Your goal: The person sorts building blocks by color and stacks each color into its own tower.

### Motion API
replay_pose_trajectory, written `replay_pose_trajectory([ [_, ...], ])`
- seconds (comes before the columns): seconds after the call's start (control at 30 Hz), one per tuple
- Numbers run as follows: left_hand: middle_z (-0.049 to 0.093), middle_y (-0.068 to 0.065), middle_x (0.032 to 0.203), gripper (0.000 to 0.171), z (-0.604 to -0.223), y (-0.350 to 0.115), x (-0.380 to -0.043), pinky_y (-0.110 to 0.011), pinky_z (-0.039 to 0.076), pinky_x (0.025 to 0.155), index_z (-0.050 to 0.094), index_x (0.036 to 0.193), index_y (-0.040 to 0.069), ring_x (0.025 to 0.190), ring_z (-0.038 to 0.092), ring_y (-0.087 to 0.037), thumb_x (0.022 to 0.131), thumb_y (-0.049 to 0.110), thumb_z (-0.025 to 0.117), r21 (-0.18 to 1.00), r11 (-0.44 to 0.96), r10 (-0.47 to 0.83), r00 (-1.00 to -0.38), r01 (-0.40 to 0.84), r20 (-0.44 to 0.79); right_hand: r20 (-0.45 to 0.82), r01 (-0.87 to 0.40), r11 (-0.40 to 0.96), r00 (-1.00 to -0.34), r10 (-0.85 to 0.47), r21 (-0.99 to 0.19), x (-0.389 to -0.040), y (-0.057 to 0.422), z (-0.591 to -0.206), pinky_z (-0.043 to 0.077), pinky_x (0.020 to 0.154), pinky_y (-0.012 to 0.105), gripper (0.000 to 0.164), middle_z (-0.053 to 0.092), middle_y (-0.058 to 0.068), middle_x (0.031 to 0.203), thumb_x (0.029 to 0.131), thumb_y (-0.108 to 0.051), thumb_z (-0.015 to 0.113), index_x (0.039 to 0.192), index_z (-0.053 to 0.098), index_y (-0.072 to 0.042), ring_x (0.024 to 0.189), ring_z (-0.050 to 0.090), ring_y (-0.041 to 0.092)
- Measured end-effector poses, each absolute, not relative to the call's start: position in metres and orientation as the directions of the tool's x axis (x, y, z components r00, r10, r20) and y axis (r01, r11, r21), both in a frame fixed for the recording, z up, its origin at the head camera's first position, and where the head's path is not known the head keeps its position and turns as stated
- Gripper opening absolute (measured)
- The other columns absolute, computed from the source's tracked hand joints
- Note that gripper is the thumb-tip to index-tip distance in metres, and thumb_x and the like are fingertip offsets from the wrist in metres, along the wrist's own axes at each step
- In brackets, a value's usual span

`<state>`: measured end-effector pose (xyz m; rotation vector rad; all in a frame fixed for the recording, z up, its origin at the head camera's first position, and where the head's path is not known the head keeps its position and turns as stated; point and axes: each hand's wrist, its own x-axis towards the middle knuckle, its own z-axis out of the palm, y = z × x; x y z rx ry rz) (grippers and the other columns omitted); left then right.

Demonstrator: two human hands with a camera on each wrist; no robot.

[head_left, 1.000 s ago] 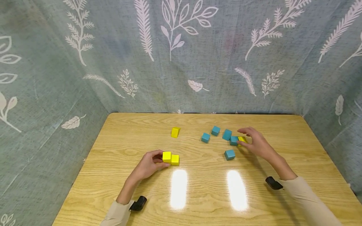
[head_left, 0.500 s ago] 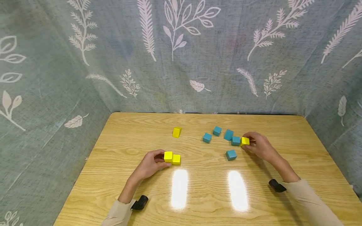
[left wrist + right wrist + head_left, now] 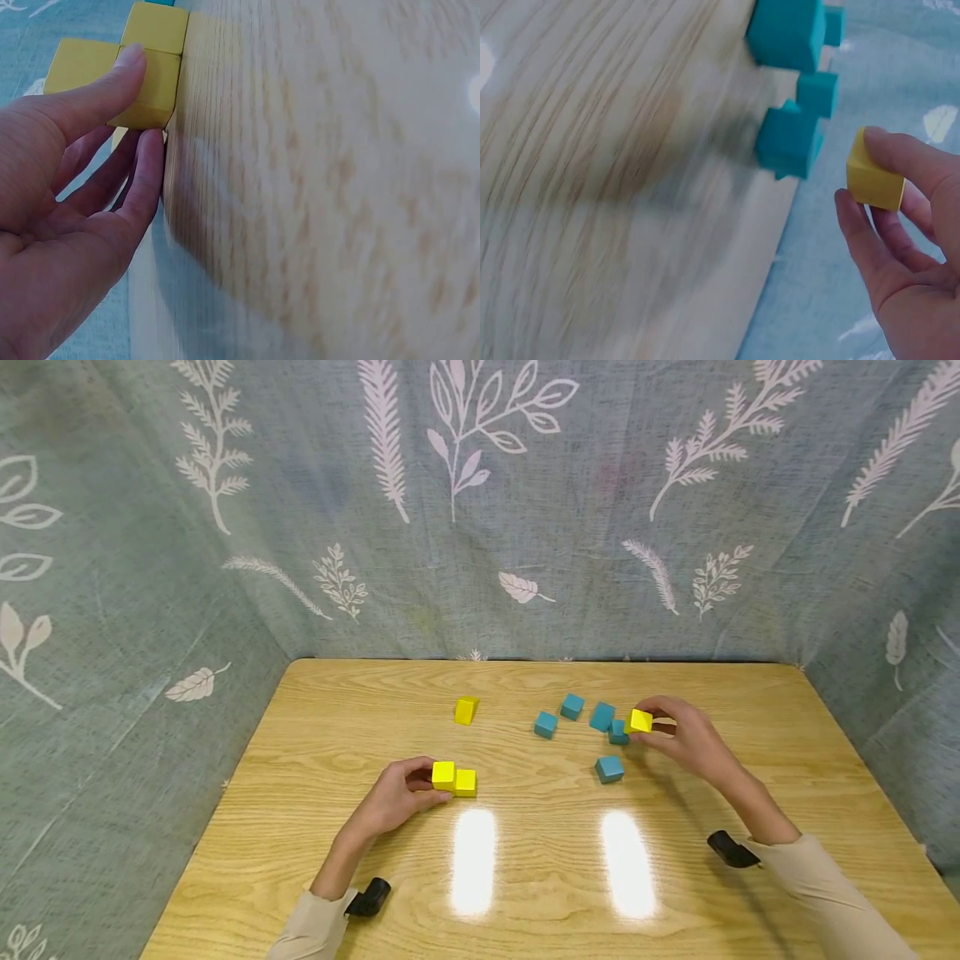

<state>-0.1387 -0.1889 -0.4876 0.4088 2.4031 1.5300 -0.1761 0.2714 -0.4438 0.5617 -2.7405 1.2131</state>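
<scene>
Delta vs half a second ago: right hand (image 3: 686,739) has the yellow piece (image 3: 875,176) higher, clear of the table (image 3: 360,693), pinched between thumb and fingertips, well right of the stack (image 3: 444,776). My read: pick done, piece not yet placed. Left hand (image 3: 401,797) unchanged: thumb and fingers partly curled round the stack, steadying it, I'd judge. Side cube (image 3: 467,784) just right of stack, wedge (image 3: 465,711) behind it, five blue blocks (image 3: 610,769) off right, unmoved.
</scene>
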Motion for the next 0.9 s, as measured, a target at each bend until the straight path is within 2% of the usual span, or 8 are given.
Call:
replay_pose_trajectory([
  [0.5,0.067,-0.013,0.116,0.034,-0.490,-0.189,-0.139,-0.027,0.059,0.085,0.067,0.123,0.001,0.102,0.069,-0.026,0.092,0.009,0.079,0.914,0.398,0.365,-0.928,0.083,-0.075,0.257,-0.426,0.531,-0.896,-0.363,-0.733,-0.176,0.224,-0.439,0.061,0.086,0.045,0.040,0.065,0.020,0.119,0.084,0.002,0.083,0.121,0.067,0.004,0.104,0.067,0.037],
  [0.67,0.067,-0.013,0.116,0.034,-0.490,-0.188,-0.138,-0.027,0.059,0.086,0.068,0.122,0.002,0.102,0.069,-0.026,0.091,0.009,0.079,0.913,0.398,0.362,-0.929,0.083,-0.074,0.258,-0.431,0.469,-0.885,-0.388,-0.771,-0.175,0.208,-0.442,0.061,0.084,0.044,0.040,0.066,0.016,0.113,0.084,0.002,0.083,0.121,0.069,0.004,0.100,0.068,0.035],
  [0.9,0.066,-0.013,0.116,0.033,-0.490,-0.189,-0.139,-0.027,0.058,0.086,0.068,0.122,0.001,0.102,0.069,-0.026,0.091,0.009,0.079,0.914,0.399,0.362,-0.929,0.079,-0.078,0.253,-0.430,0.418,-0.873,-0.416,-0.800,-0.171,0.186,-0.443,0.060,0.089,0.036,0.041,0.066,0.016,0.116,0.086,0.003,0.081,0.124,0.067,0.006,0.104,0.067,0.033],
])
